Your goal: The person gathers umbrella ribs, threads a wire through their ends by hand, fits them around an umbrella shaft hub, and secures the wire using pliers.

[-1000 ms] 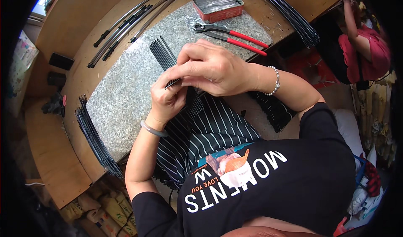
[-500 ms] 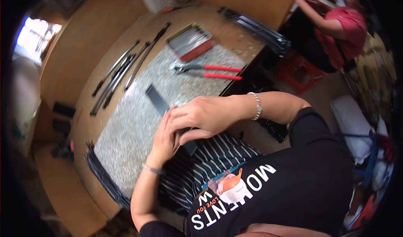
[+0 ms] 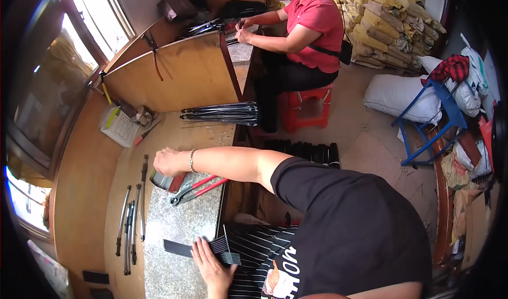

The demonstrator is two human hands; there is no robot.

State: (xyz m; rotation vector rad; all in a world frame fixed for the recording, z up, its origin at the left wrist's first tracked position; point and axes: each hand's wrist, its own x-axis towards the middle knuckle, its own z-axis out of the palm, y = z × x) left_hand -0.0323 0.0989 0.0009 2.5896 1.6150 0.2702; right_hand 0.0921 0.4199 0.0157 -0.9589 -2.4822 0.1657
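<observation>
A flat row of thin dark rods (image 3: 178, 247) lies side by side across the near edge of the grey stone slab (image 3: 177, 219). My left hand (image 3: 210, 264) holds this row, its fingers laid over the rods and the thumb toward my lap. A thin upright wire (image 3: 226, 239) crosses the rods beside that hand. Farther off, my right hand (image 3: 170, 162) is over the small red tin (image 3: 177, 182), fingers curled and mostly hidden, so what they pinch does not show. Just right of the tin lie end-cutting pincers (image 3: 197, 190) with red handles.
Several long dark rods (image 3: 132, 219) lie left of the slab. A bundle of metal ribs (image 3: 222, 112) is at the bench's far end, near a white container (image 3: 118, 125). Beyond a wooden partition (image 3: 180, 76), a person in a pink shirt (image 3: 317, 24) works on a red stool (image 3: 306, 107).
My view has swung up and turned. The hands were together over the dark rods; my right hand has left them and reached to the tin. My left hand stays on the rods.
</observation>
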